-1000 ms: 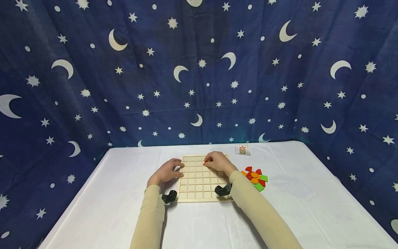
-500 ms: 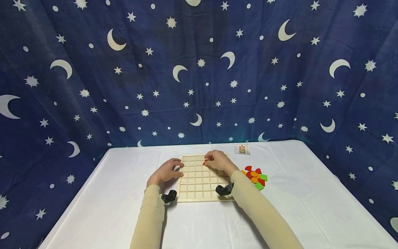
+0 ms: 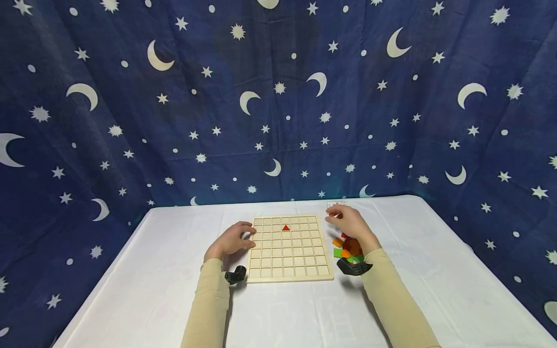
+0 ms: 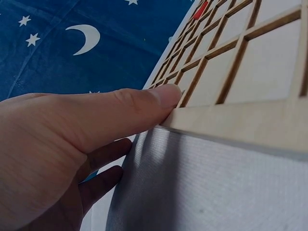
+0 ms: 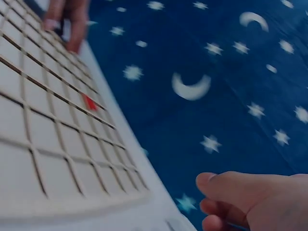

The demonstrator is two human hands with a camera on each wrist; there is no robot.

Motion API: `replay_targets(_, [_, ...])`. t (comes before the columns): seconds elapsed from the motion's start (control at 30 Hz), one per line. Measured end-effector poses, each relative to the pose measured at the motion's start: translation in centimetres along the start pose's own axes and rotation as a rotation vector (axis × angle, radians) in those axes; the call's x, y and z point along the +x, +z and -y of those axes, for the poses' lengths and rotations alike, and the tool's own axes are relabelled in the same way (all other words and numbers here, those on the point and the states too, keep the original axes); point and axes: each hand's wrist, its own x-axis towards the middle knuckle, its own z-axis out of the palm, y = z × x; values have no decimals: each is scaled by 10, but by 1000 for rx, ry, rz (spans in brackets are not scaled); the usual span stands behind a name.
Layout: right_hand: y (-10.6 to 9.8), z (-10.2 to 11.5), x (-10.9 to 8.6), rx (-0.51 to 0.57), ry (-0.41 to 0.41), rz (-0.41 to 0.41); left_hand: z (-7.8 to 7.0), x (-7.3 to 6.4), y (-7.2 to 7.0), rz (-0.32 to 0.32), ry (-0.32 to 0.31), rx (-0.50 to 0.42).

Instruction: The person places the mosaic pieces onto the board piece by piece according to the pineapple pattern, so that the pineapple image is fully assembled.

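Blue cloth, printed with pale moons and stars: curtain (image 3: 222,111) behind, filling most of the head view. Next in size, white-covered table (image 3: 152,290). Pale tan sleeves (image 3: 206,304) reach in from the near side, one each side of centre. Wooden board (image 3: 287,279), gridded into square cells, lies flat between the two hands. Left hand (image 3: 230,241) at the board's left edge, fingers and thumb spread apart; left wrist view shows the thumb tip resting on the rim. Right hand (image 3: 353,224) off the board, beyond its right edge; thumb and forefinger parted by a gap, other fingers partly hidden. Pieces (image 3: 345,253), red, orange and green, heaped right of the board, partly covered by the right hand and wrist. Card (image 3: 337,203), gridded, near the table's far edge, partly behind the right hand's fingers. Black device at each wrist. Smallest item: red triangle (image 3: 285,227), in a cell of the second row from the far edge, apex pointing away; touched by neither hand, right of the left hand's fingertips and left of the right hand.
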Motion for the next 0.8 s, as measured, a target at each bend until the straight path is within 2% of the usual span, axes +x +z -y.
replay_targets(0.13, [-18, -16, -11, -12, 116, -2, -1, -1, -1, -4, -9, 30])
replay_targets(0.27, [-27, -27, -21, -16, 164, 24, -3, -2, -3, -2, -10, 18])
replay_targets(0.5, [-28, -38, -29, -47, 100, 107, -1, 0, -1, -2, 1, 6])
replay_targets(0.67, [-31, -42, -32, -61, 82, 148, 1, 1, 1, 2, -13, -9])
replay_targets(0.8, [-37, -44, -36, -47, 65, 211, 0, 1, 0, 1, -28, -17])
